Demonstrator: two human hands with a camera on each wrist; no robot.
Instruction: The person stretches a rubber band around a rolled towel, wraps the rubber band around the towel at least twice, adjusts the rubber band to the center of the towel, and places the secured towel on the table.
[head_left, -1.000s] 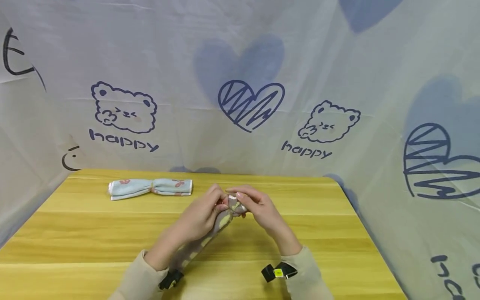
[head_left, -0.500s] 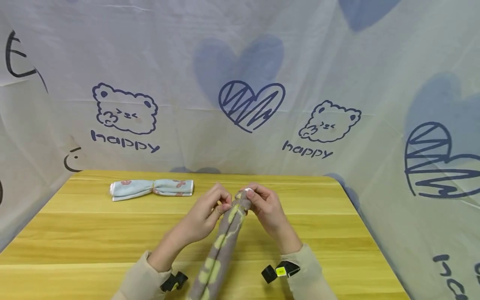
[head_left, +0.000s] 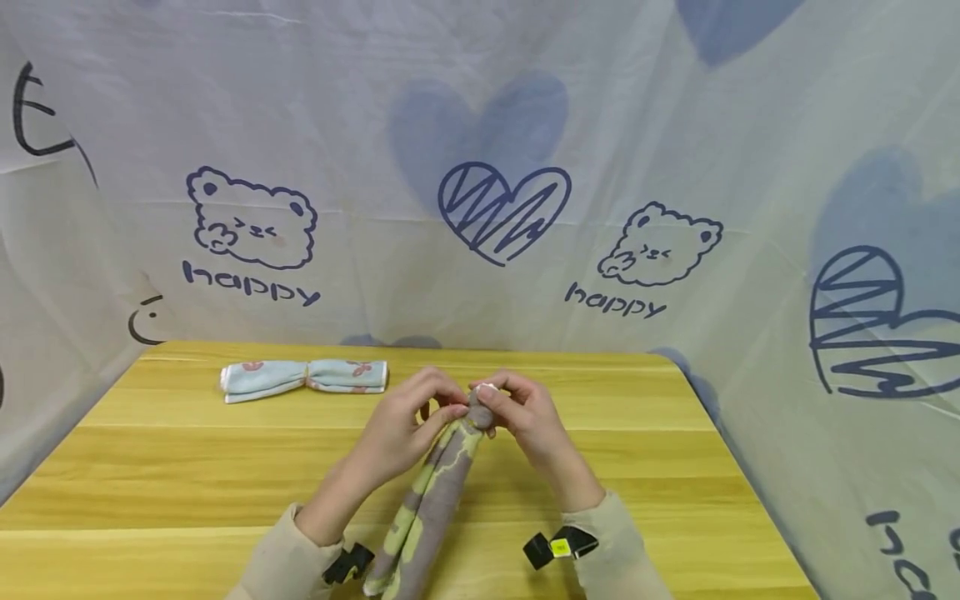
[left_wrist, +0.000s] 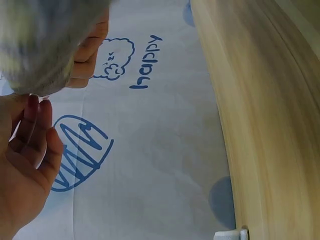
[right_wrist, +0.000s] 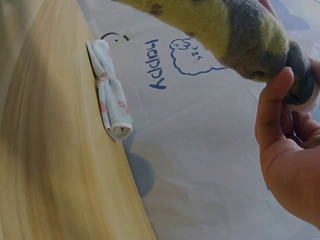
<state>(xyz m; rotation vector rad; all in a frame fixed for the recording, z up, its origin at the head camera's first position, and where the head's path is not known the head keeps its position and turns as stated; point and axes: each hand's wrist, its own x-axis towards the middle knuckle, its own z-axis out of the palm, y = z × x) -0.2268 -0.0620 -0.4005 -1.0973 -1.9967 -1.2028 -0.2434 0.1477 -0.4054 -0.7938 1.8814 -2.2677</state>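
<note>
Yellow wood-grain worktop (head_left: 667, 458) under the fingers (head_left: 437, 386); light-blue rolled cloth (head_left: 262, 380), cinched mid-length, lying left of fingers, far edge.

I have the left hand (head_left: 405, 421) and right hand (head_left: 531, 421) close together, thumbs (head_left: 501, 404) pinching against bent fingers (head_left: 431, 385), both forearms (head_left: 281, 550) slanting inward from either side

Grey towel (head_left: 435, 508): near end partly cut off by bottom edge in head view, blurred and cropped at top left in left wrist view. Right hand (head_left: 531, 419): mostly hidden behind towel there. Left hand (head_left: 405, 425): cropped by left edge, same view. Blue towel (head_left: 270, 380): just corner showing there. Strap label (head_left: 560, 547): too small to read.
</note>
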